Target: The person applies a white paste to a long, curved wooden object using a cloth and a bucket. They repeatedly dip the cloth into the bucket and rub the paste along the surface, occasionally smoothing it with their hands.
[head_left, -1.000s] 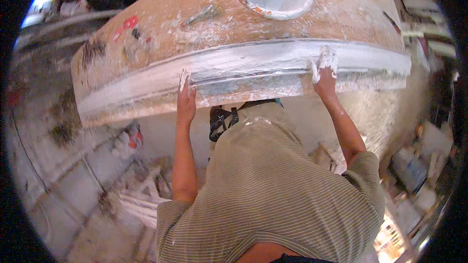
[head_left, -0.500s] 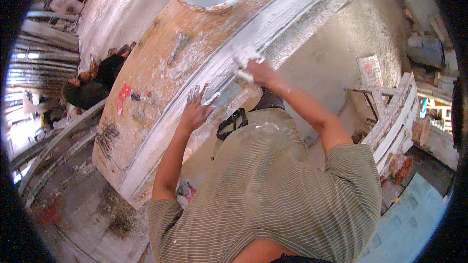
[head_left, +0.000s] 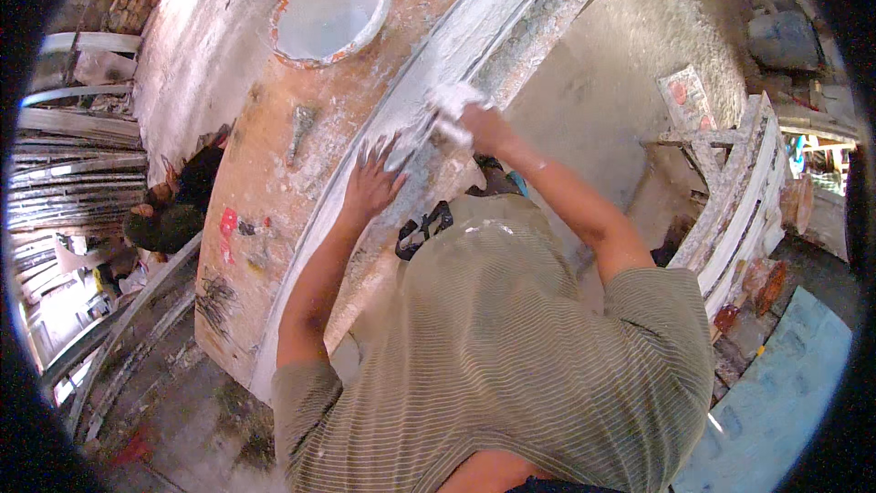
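Note:
A long strip (head_left: 401, 96) coated in wet-looking white material runs diagonally along the workbench (head_left: 265, 141), with thin ridges along its length. My left hand (head_left: 372, 184) rests on the strip, fingers spread, their tips whitened; it holds nothing. Farther along the same strip is my right hand (head_left: 485, 131), palm down and smeared by motion. Around its fingers shows a lumpy white mass (head_left: 456, 99), touching the strip's surface. Whether that is a wad in the grip or just a thick coating on the fingers is hard to make out.
On the bench stand a white-rimmed bucket (head_left: 330, 14), a whitened scraper-like tool (head_left: 299, 132) and a small red piece (head_left: 228, 236). Another person (head_left: 182, 201) is low beyond the left edge. White-crusted timber frames (head_left: 730, 210) stand right; a light blue panel (head_left: 776, 402) lies lower right.
The view has shifted, so the bucket appears lower and farther left. Both hands have moved farther up along the strip; my left hand's fingers lie flatter.

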The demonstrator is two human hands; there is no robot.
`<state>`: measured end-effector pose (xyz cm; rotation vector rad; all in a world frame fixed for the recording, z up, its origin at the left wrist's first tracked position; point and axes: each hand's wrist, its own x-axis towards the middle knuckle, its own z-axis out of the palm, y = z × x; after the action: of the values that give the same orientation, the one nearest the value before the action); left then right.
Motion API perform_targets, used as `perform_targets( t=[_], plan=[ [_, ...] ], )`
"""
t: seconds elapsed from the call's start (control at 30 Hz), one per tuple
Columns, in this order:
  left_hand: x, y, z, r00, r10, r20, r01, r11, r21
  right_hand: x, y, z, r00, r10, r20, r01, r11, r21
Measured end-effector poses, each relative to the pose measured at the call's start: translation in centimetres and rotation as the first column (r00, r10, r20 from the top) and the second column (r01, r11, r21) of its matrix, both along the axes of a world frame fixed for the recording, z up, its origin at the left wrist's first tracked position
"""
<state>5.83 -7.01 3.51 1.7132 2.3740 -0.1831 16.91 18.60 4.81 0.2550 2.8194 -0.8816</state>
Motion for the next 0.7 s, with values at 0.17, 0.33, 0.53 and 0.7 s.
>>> perform_targets(
  t=[0.17,0.33,0.53,0.7],
  plan=[
    [-1.3,9.6,-0.5,0.998,-0.056,-0.008,0.057,0.967,0.249,4.4,11.5,-5.1,0.870,-0.046,-0.492,0.117,0.986,0.115],
    [-3.2,14.0,-2.0,0.999,0.038,-0.032,-0.028,0.961,0.275,7.2,15.0,-6.5,0.919,0.349,-0.183,-0.252,0.877,0.409],
    [-3.9,6.8,-2.0,0.989,0.114,0.097,-0.129,0.979,0.160,5.6,15.4,-7.4,0.930,0.342,-0.132,-0.258,0.867,0.426],
    [-1.2,-4.7,-1.4,0.879,0.404,0.255,-0.441,0.891,0.110,4.8,15.9,-7.4,0.931,0.327,-0.162,-0.244,0.888,0.391]
  ],
)
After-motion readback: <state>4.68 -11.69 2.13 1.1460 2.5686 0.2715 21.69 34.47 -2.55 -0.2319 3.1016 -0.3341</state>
